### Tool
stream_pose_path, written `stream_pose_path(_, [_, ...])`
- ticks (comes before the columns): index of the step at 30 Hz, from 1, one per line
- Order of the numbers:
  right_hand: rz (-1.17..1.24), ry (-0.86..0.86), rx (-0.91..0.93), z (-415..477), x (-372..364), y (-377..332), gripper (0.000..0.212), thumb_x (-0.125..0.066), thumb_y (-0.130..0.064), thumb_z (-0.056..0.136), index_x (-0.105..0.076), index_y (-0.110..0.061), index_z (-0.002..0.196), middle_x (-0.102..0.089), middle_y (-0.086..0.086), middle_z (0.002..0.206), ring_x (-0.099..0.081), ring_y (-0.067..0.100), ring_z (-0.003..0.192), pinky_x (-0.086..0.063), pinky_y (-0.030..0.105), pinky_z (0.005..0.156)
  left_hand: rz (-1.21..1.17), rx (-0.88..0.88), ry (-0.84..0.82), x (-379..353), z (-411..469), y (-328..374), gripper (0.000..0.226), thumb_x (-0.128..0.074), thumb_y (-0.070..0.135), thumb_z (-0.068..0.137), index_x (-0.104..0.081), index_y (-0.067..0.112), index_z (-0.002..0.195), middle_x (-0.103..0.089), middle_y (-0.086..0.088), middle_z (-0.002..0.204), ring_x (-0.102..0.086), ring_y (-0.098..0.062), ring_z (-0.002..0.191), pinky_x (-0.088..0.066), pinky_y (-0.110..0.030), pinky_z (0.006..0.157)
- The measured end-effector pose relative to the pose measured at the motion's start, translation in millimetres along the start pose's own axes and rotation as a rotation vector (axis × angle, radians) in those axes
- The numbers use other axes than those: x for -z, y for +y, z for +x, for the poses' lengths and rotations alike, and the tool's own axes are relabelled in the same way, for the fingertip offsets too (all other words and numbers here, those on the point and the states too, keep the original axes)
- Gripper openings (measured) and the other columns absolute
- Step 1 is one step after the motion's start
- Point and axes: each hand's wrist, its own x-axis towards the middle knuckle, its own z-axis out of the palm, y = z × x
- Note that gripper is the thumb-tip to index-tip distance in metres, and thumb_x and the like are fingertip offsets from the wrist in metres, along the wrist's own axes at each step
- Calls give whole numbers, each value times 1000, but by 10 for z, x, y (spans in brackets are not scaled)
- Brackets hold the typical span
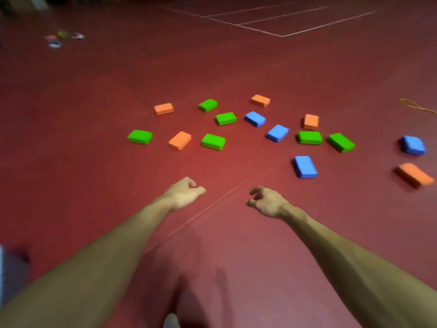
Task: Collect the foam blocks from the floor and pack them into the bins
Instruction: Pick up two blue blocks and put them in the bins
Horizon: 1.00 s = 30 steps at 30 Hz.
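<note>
Several foam blocks lie scattered on the red floor ahead of me: green ones such as a block [213, 141], orange ones such as a block [180, 140], and blue ones such as a block [305, 166]. Both my arms reach forward above the floor. My left hand [183, 194] hangs with loosely curled fingers and holds nothing, short of the green and orange blocks. My right hand [266, 202] is likewise loosely curled and empty, left of and nearer than the blue block. No bin is in view.
White court lines [282, 35] cross the floor at the far right. A yellow cord [412, 106] lies at the right edge. Small coloured items [62, 39] sit far off at the upper left. A pale object [2, 268] shows at the left edge.
</note>
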Motion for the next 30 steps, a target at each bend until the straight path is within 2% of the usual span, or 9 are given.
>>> stream_pose_path(4, [25,84,-168,-86,365,729,44,-59,-36,92,-54,-13,129,-62,8,125,-55,24,117,-40,24,91,71,-163,-121,-419,362,848,40,-57,52,86,-53,26,117,-59,-3,122,-54,-24,116,-40,-33,99])
stream_pose_path(8, [20,135,-258,57,550,1162,38,-60,-31,91,-59,-13,124,-64,8,122,-57,24,114,-41,24,91,80,-224,-213,-745,845,1183,40,-59,54,85,-54,26,112,-62,-5,119,-57,-25,113,-42,-36,101])
stream_pose_path(14, [20,106,-373,964,825,1314,43,-61,-37,89,-57,-13,125,-61,9,124,-54,25,117,-41,26,91,60,-248,-253,-749,1940,1484,41,-57,51,89,-56,22,119,-61,-2,116,-55,-21,112,-41,-34,99])
stream_pose_path(17, [5,80,-394,1491,1071,1166,45,-60,-40,89,-56,-13,125,-61,10,123,-54,26,115,-43,29,92,186,-226,-326,-621,2435,1522,42,-55,51,91,-57,21,120,-59,-3,125,-53,-21,118,-37,-29,96])
stream_pose_path(19, [7,126,-395,1822,1245,1091,44,-59,-41,88,-57,-15,123,-60,10,123,-54,26,114,-44,30,92,259,-212,-350,-556,2758,1611,43,-55,51,91,-58,20,119,-58,-3,128,-52,-21,120,-37,-28,93])
stream_pose_path(22, [14,155,-404,2170,1538,1108,44,-59,-43,88,-58,-16,123,-58,10,123,-53,25,116,-44,31,95,283,-218,-370,-558,3197,1909,39,-53,54,90,-60,22,111,-62,-2,121,-55,-23,115,-38,-29,89])
stream_pose_path(24, [25,175,-440,2308,1734,1245,45,-58,-43,88,-57,-15,124,-58,11,124,-53,26,116,-43,31,96,253,-262,-391,-665,3419,2219,35,-53,54,89,-61,22,104,-65,-2,113,-58,-22,107,-40,-30,87])
stream_pose_path(26, [56,192,-496,2419,1937,1473,46,-58,-44,89,-57,-15,125,-58,11,125,-53,26,116,-43,30,94,240,-305,-413,-832,3622,2564,36,-53,53,90,-62,22,105,-64,1,111,-56,-19,104,-39,-29,86])
stream_pose_path(30, [103,215,-568,2694,2218,2102,43,-59,-43,89,-60,-14,122,-62,11,122,-54,27,116,-41,27,88,283,-347,-477,-1310,4022,3153,42,-51,56,90,-60,21,113,-61,2,116,-55,-20,111,-39,-29,91])
